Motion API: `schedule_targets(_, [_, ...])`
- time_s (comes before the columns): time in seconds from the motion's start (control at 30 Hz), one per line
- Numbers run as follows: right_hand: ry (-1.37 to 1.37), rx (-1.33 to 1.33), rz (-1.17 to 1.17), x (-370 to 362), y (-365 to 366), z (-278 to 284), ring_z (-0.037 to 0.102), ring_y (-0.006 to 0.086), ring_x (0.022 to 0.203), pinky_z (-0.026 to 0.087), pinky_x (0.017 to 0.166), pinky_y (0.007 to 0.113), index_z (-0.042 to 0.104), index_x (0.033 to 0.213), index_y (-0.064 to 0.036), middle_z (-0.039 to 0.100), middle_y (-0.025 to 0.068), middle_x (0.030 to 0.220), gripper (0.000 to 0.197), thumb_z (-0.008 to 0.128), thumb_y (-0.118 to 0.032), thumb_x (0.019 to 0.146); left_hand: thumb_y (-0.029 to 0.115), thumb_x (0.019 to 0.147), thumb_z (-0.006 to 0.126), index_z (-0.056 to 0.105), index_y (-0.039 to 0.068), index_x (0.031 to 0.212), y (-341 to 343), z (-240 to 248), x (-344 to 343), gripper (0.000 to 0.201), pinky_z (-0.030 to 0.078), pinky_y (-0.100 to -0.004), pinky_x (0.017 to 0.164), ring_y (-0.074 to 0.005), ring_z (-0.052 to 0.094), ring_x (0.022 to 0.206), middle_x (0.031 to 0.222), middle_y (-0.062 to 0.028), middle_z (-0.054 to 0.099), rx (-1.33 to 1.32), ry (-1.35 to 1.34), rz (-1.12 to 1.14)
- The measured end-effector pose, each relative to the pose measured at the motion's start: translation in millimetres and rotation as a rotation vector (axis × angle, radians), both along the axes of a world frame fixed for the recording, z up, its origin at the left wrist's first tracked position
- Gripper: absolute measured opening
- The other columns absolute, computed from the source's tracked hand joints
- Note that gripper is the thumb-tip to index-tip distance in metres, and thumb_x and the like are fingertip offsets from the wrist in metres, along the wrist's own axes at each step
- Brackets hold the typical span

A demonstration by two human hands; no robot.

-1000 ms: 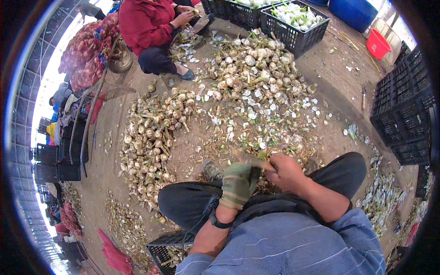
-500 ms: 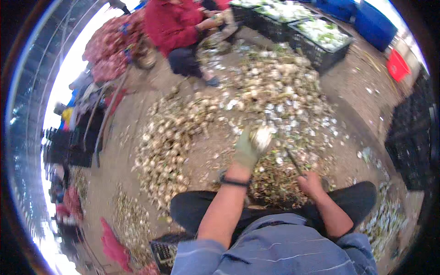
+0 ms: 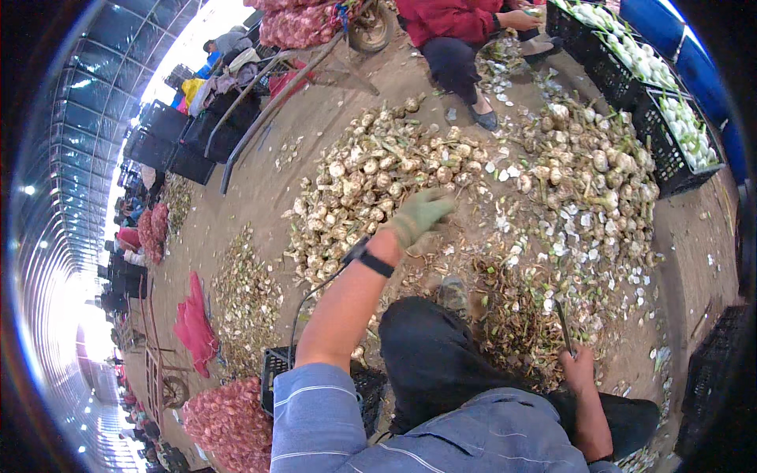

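My left hand, in a pale green glove with a black band on the wrist, reaches over the near edge of a heap of garlic bulbs. Its fingers are stretched out, and no bulb shows in it. A knife is gripped in my right hand, its dark blade pointing away from me. Beneath the blade lies a layer of brown stalk and root trimmings. White skin scraps are strewn beyond it. Farther right spreads a second heap of garlic bulbs.
A person in a red top sits beyond the heaps. Black crates of pale peeled bulbs line the far right. At left are a cart with long handles, a pink net bag and a filled red net sack, near a black crate.
My view has swung left. The pale bulb seen in my left hand is gone from it, and that hand is now at the left heap. My right hand still holds the knife.
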State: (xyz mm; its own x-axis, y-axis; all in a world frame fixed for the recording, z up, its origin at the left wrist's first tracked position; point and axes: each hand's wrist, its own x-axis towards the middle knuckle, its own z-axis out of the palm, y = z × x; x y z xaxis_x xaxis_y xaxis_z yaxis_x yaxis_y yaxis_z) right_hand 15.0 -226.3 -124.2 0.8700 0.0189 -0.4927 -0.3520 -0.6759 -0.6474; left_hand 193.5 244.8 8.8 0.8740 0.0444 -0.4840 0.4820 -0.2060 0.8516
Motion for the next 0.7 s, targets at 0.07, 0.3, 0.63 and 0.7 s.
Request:
schedule_targets(0.07, [0.003,0.024,0.01,-1,4,-10,0.052,0.0176,0.059,0.042,0.056,0.036,0.064,0.081,0.0032,0.057,0.0082,0.064,0.021,0.063,-0.018,0.08,0.042,0.087,0.066,0.061,0.004,0.124,81,-65,-33,0.054,0.052,-0.0338,0.082,-0.0208,0.063,0.1,0.112,-0.0069,0.066,0.424,0.07,0.107])
schedule_targets(0.3, [0.019,-0.092,-0.01,-3,2,-22,0.05,0.0178,0.06,0.042,0.058,0.038,0.062,0.078,0.0043,0.059,0.0096,0.065,0.024,0.065,-0.019,0.081,0.027,0.084,0.069,0.052,0.001,0.131,231,-217,-127,0.056,0.041,-0.0428,0.104,-0.0353,0.055,0.118,0.124,-0.0242,0.059,1.138,-0.021,1.016])
schedule_targets(0.63, [0.133,-0.269,0.109,9,28,-4,0.056,0.0202,0.061,0.045,0.059,0.039,0.064,0.078,0.0034,0.06,0.0103,0.065,0.027,0.065,-0.024,0.083,0.01,0.089,0.063,0.064,0.007,0.099,239,-194,-96,0.011,0.053,-0.0252,0.051,-0.0112,0.059,0.061,0.077,-0.0017,0.065,-0.235,0.081,0.958])
schedule_targets(0.7, [0.139,-0.208,0.145,19,38,-7,0.056,0.0188,0.059,0.044,0.057,0.038,0.064,0.078,0.0019,0.06,0.009,0.064,0.027,0.065,-0.024,0.084,0.013,0.091,0.063,0.065,0.005,0.099,213,-195,-132,0.012,0.056,-0.0236,0.053,-0.0131,0.064,0.065,0.079,-0.0035,0.067,-0.614,-0.02,0.997])
